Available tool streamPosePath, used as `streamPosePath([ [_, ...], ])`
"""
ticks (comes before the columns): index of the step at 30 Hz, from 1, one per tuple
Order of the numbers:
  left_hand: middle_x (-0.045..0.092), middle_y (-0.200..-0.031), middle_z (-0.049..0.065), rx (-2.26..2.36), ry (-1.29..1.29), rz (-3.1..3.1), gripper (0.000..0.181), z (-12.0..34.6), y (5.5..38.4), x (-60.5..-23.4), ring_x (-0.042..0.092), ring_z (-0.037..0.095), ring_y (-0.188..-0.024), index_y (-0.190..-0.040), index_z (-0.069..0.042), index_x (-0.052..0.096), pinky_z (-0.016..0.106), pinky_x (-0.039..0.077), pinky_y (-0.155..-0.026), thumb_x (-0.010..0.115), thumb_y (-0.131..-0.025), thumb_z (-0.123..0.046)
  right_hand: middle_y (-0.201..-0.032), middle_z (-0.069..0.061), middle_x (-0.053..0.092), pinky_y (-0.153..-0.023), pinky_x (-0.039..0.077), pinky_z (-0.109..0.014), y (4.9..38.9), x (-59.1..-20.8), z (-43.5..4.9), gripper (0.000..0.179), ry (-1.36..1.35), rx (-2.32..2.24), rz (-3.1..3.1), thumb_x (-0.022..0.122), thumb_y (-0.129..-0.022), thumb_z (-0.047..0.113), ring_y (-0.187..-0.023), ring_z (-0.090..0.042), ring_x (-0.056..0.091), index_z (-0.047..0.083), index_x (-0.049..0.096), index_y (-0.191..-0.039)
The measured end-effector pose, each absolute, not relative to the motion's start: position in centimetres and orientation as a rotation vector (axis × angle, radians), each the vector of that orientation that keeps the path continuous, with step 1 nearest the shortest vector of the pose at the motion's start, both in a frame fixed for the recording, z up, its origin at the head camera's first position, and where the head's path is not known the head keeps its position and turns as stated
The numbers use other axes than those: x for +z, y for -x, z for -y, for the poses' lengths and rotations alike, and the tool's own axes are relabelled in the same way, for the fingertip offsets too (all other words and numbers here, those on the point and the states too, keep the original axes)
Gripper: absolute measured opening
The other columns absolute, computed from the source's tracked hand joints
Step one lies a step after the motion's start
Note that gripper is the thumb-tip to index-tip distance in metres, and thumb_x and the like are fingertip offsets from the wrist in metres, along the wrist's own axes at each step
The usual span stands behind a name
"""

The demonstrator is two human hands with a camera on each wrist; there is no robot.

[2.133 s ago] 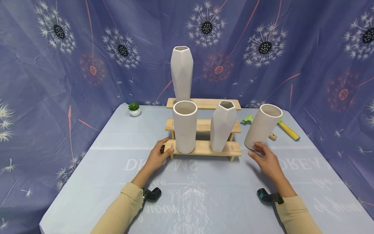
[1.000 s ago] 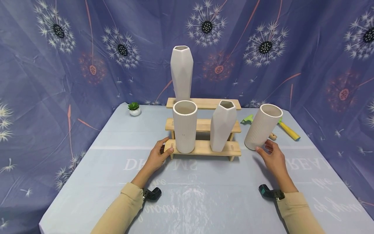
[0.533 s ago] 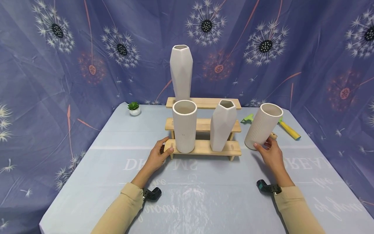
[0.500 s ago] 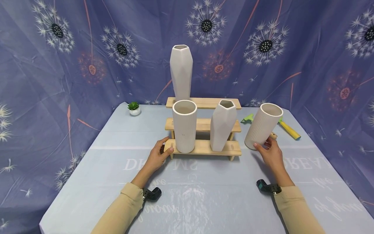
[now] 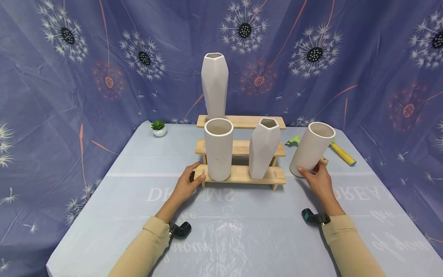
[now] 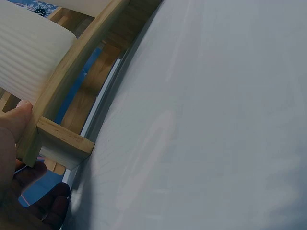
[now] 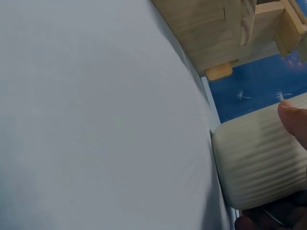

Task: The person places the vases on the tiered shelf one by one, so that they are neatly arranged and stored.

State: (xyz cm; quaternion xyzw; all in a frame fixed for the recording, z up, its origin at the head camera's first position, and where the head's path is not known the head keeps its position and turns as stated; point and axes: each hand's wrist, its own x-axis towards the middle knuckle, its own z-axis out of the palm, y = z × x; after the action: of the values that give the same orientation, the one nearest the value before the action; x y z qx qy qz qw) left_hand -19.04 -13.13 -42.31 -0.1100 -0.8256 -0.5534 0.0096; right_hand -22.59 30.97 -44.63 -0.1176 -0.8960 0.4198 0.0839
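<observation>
A stepped wooden stand (image 5: pixel 242 175) with three shelves stands mid-table. My left hand (image 5: pixel 187 184) grips the left end of its lowest shelf, thumb on top and fingers underneath in the left wrist view. Beside that thumb a ribbed white cylindrical vase (image 5: pixel 219 154) stands on the same shelf, with a faceted white vase (image 5: pixel 263 150) to its right. A taller faceted vase (image 5: pixel 215 84) rises at the back left of the stand. My right hand (image 5: pixel 318 182) holds the foot of another ribbed vase (image 5: pixel 310 150) on the table, thumb in front, fingers round the right side.
A small potted succulent (image 5: pixel 159 128) sits at the back left of the table. Behind the right vase lie a yellow-handled tool (image 5: pixel 343 154), a green tool head (image 5: pixel 294 140) and a wooden handle end (image 5: pixel 323 160), partly hidden. A dandelion-print curtain (image 5: pixel 180 88) hangs behind the table.
My right hand slid right along the vase's foot, then came forward and left round it, its thumb now farther across the front. The vases, stand and left hand stay as they were.
</observation>
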Motion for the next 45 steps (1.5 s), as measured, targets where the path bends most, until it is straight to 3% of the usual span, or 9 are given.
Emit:
streamPosePath([
  [16, 0.041, -0.133, 0.029, -1.711, 0.357, 2.570, 0.058, 13.1, 19.2, -42.6, 0.053, 0.043, -0.117, -0.143, 0.006, 0.031, 0.043, 0.049, -0.092, 0.057, -0.094, -0.013, -0.139, -0.034, 0.039, -0.105, 0.033, -0.056, 23.6, -44.8, -30.7, 0.090, 0.375, 1.255, 2.664, 0.066, -0.085, 0.044, -0.128, -0.045, 0.040, -0.004, 0.019, -0.145],
  [24, 0.043, -0.135, 0.022, -1.695, 0.353, 2.531, 0.059, 13.9, 21.0, -46.2, 0.054, 0.037, -0.119, -0.145, -0.005, 0.034, 0.042, 0.049, -0.094, 0.059, -0.094, -0.020, -0.140, -0.034, 0.036, -0.107, 0.031, -0.055, 24.1, -44.9, -30.5, 0.097, 0.413, 1.287, 2.656, 0.068, -0.082, 0.045, -0.129, -0.045, 0.039, -0.003, 0.014, -0.146],
  [31, 0.043, -0.135, 0.021, -1.693, 0.343, 2.543, 0.059, 13.9, 21.1, -46.1, 0.053, 0.036, -0.121, -0.145, -0.006, 0.034, 0.043, 0.049, -0.095, 0.059, -0.094, -0.021, -0.141, -0.032, 0.037, -0.107, 0.031, -0.055, 24.1, -45.1, -30.6, 0.096, 0.439, 1.272, 2.648, 0.068, -0.082, 0.047, -0.130, -0.044, 0.039, -0.002, 0.016, -0.146],
  [37, 0.041, -0.136, 0.026, -1.711, 0.341, 2.542, 0.059, 13.5, 20.3, -44.5, 0.051, 0.041, -0.121, -0.145, 0.000, 0.033, 0.049, 0.046, -0.096, 0.058, -0.094, -0.017, -0.143, -0.030, 0.036, -0.106, 0.032, -0.056, 24.0, -45.2, -30.6, 0.095, 0.431, 1.265, 2.646, 0.067, -0.082, 0.049, -0.131, -0.044, 0.039, 0.000, 0.017, -0.147],
  [45, 0.040, -0.136, 0.028, -1.698, 0.352, 2.567, 0.059, 13.2, 19.5, -43.1, 0.051, 0.042, -0.121, -0.144, 0.005, 0.030, 0.046, 0.047, -0.095, 0.057, -0.095, -0.013, -0.143, -0.029, 0.037, -0.105, 0.034, -0.056, 23.9, -45.2, -30.5, 0.094, 0.431, 1.262, 2.642, 0.067, -0.083, 0.049, -0.130, -0.043, 0.040, 0.001, 0.018, -0.147],
])
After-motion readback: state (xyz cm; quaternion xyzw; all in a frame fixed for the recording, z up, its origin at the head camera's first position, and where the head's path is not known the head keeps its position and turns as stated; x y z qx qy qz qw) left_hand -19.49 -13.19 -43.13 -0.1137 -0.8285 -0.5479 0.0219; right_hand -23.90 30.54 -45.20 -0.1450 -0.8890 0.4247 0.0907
